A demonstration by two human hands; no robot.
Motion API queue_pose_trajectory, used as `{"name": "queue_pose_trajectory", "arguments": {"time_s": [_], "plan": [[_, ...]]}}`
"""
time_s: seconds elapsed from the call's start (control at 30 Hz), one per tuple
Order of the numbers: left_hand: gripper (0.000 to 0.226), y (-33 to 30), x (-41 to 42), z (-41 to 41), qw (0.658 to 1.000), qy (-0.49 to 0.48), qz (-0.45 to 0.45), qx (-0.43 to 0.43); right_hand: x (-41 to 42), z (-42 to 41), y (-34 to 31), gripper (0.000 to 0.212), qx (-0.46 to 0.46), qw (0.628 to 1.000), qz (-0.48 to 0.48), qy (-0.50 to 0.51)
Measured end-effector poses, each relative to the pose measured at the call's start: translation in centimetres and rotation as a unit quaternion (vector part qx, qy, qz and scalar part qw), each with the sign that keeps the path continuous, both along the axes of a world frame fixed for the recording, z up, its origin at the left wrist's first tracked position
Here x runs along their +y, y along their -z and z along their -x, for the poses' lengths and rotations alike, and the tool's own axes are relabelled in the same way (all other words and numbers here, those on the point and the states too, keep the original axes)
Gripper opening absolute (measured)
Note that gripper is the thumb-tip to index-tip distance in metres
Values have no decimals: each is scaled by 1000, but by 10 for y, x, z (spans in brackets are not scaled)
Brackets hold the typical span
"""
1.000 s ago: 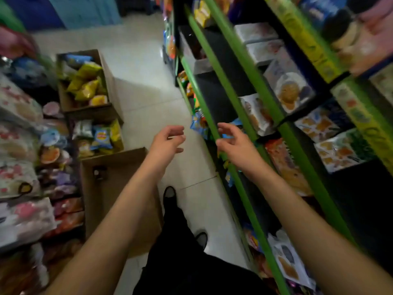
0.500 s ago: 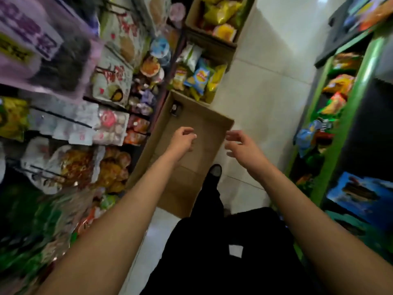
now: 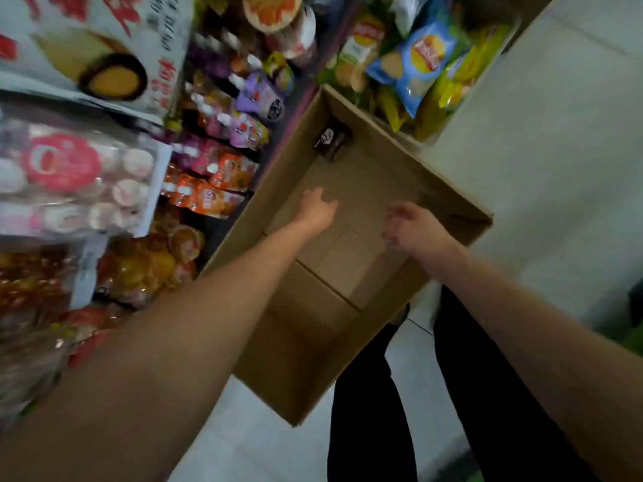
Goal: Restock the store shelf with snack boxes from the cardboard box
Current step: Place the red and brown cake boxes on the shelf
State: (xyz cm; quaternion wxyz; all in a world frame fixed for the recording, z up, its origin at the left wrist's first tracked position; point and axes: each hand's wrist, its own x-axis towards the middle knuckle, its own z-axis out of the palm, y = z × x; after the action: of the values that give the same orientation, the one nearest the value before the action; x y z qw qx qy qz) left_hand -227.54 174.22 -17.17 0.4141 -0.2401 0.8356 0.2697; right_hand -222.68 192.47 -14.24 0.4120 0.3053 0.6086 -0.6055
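- A blue chip bag (image 3: 415, 62) lies at the top, in a second box with other snacks.
- Yellow bags (image 3: 449, 95) sit just beside the blue one.
- Orange pouches (image 3: 208, 194) stand in a row on the rack at the left.
- A purple pouch (image 3: 259, 95) sits above them.
- A big white pack (image 3: 94, 46) fills the top left corner.
- The floor (image 3: 563, 140) is pale tile.

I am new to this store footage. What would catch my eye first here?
First, the big open cardboard box on the floor at centre, with the left hand and right hand reaching into it. One small dark box sits in its far corner; bright chip bags lie beyond.
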Motion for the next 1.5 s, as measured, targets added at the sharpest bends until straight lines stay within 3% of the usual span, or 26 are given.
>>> {"name": "queue_pose_trajectory", "arguments": {"time_s": [0.13, 0.3, 0.5, 0.6, 0.67, 0.73, 0.8, 0.9, 1.0, 1.1, 1.2, 1.4, 1.5], "plan": [[61, 89, 5, 37, 995, 73, 67, 8, 13, 18, 69, 24, -30, 995, 70, 59], [65, 159, 10, 84, 981, 90, 129, 111, 21, 22, 117, 25, -34, 993, 87, 66], [78, 185, 17, 99, 959, 120, 209, 148, 23, 11, 138, 37, -84, 987, 107, 89], [85, 179, 25, 89, 962, 118, 212, 129, 24, -3, 133, 40, -72, 994, 74, 48], [89, 165, 27, 77, 976, 66, 178, 104, 26, -11, 123, 40, -71, 993, 75, 54], [95, 139, 34, 58, 992, -53, 84, 77, 28, -17, 107, 42, -69, 989, 104, 82], [98, 103, 41, 33, 989, -139, -10, 56, 30, -19, 84, 49, -47, 994, 89, 39], [87, 33, 49, 1, 973, -207, -100, 25, 34, -25, 32, 70, 19, 995, -42, -86], [62, -54, 57, -17, 951, -233, -200, -26, 41, -35, -34, 93, 128, 966, -123, -187], [56, -142, 63, -18, 945, -200, -257, -44, 52, -45, -105, 104, 214, 925, -206, -237], [61, -228, 68, -7, 945, -134, -294, -40, 65, -52, -180, 105, 278, 903, -255, -207], [70, -397, 79, 1, 915, 34, -398, -59, 79, -91, -355, 113, 338, 898, -263, -101], [67, -466, 91, -2, 893, 86, -436, -70, 82, -119, -430, 89, 336, 916, -218, 0]]}}
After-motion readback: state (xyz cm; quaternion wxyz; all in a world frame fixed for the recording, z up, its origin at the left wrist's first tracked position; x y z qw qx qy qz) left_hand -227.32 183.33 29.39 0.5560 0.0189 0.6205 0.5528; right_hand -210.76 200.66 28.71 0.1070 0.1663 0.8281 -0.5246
